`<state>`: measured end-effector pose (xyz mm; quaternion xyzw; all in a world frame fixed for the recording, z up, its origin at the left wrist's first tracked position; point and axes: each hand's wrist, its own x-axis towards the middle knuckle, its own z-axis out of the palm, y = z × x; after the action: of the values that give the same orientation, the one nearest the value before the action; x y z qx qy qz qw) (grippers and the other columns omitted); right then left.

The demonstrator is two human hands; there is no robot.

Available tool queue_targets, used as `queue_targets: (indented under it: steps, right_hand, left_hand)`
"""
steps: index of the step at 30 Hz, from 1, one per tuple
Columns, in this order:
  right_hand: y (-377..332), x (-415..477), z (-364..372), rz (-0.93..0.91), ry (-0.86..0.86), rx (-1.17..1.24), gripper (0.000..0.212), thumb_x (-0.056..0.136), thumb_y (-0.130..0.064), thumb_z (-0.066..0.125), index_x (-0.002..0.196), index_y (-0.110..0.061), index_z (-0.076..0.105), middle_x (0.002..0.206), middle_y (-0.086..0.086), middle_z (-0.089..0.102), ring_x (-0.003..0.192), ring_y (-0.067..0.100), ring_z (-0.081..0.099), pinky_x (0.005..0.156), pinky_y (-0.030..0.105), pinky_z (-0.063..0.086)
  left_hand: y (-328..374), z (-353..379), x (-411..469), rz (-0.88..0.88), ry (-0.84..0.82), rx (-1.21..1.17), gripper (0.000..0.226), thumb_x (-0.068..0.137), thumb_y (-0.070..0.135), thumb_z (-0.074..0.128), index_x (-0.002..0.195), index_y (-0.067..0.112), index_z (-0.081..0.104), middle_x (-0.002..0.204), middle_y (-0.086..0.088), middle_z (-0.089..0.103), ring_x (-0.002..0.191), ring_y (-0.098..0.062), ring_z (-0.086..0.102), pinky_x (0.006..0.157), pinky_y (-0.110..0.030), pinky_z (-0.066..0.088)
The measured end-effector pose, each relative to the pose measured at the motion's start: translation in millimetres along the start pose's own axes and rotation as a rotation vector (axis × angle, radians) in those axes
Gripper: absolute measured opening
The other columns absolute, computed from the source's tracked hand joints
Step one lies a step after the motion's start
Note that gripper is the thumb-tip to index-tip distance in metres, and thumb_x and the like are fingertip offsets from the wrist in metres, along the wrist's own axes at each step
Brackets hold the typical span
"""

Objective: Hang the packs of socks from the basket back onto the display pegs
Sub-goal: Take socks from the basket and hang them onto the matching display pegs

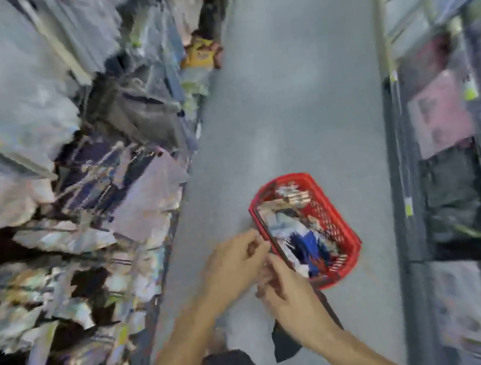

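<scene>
The red basket [333, 217] sits on the grey floor [281, 94] of the aisle, right of centre, with the packs of socks [296, 233] heaped inside it in a jumble of white, blue and tan. The left hand [231, 267] and right hand [298, 300] are close together at the basket's near-left rim, fingers bent toward each other and seemingly touching. The picture is too smeared to tell whether they pinch a pack, grip the rim, or hold nothing. A dark shape [285, 343] hangs below the right wrist, and I cannot say whether it is a pack or clothing. The display [74, 195] fills the left side, crowded with overlapping hanging packs, and its pegs cannot be made out. More shelving [445, 114] stands at the far right. My reading is that a pack is being picked or sorted and none is yet on its way to a peg. The risks follow from the clutter. A pack pulled from the heap may snag its neighbours and drag them out over the rim. On so packed a display a hanger hole may miss its peg, or the incoming pack may knock hanging ones loose. With the basket low and the view swinging fast, a hurried reach may also tip it.
</scene>
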<state>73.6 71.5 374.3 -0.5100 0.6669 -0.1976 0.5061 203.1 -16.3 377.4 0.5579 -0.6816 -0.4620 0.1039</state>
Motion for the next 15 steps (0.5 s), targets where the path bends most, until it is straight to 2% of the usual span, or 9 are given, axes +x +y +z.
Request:
queue_targets:
  steps: [2,3,6,8,11,15]
  right_hand:
    - [50,5,-32,0.096,0.018,-0.021,0.047,0.091,-0.008,0.049,0.13,-0.034,0.047,0.099,-0.011,0.068,0.087,0.003,0.064,0.079,0.028,0.053]
    - [75,10,-46,0.125,0.022,-0.027,0.047,0.09,-0.008,0.048,0.13,-0.033,0.048,0.102,-0.012,0.068,0.089,0.002,0.064,0.081,0.027,0.052]
    - [159,36,-77,0.234,0.007,-0.07,0.049,0.09,-0.009,0.049,0.134,-0.032,0.047,0.111,-0.005,0.067,0.096,0.013,0.064,0.087,0.038,0.052]
    - [210,58,-87,0.283,0.004,-0.116,0.047,0.092,-0.013,0.051,0.134,-0.032,0.048,0.112,-0.006,0.066,0.095,0.016,0.064,0.087,0.037,0.052]
    - [284,99,-83,0.366,-0.011,-0.17,0.042,0.091,-0.021,0.052,0.131,-0.034,0.048,0.108,-0.006,0.066,0.095,0.019,0.063,0.084,0.036,0.05]
    - [381,159,-51,0.468,0.003,-0.156,0.04,0.092,-0.017,0.055,0.132,-0.022,0.054,0.114,0.004,0.069,0.104,0.024,0.062,0.085,0.031,0.046]
  left_hand:
    - [14,67,29,-0.078,-0.155,-0.032,0.019,0.083,0.044,0.046,0.065,0.041,0.053,0.059,0.011,0.055,0.068,-0.018,0.057,0.07,-0.038,0.05]
    - [8,101,46,-0.075,-0.187,-0.066,0.017,0.084,0.041,0.048,0.069,0.043,0.055,0.061,0.01,0.057,0.068,-0.016,0.058,0.07,-0.037,0.05]
    - [-7,176,86,-0.154,-0.298,-0.045,0.016,0.092,0.033,0.054,0.082,0.023,0.062,0.078,0.001,0.069,0.08,-0.021,0.065,0.076,-0.041,0.052]
    - [-27,227,105,-0.219,-0.413,-0.007,0.016,0.096,0.029,0.054,0.089,0.018,0.064,0.089,-0.003,0.072,0.09,-0.026,0.066,0.082,-0.043,0.052]
    - [-71,290,130,-0.315,-0.501,0.053,0.019,0.097,0.034,0.052,0.096,0.021,0.065,0.097,0.0,0.073,0.096,-0.025,0.066,0.087,-0.042,0.052]
    - [-139,354,164,-0.35,-0.577,0.132,0.019,0.098,0.034,0.049,0.095,0.023,0.064,0.103,-0.004,0.072,0.1,-0.028,0.066,0.088,-0.042,0.052]
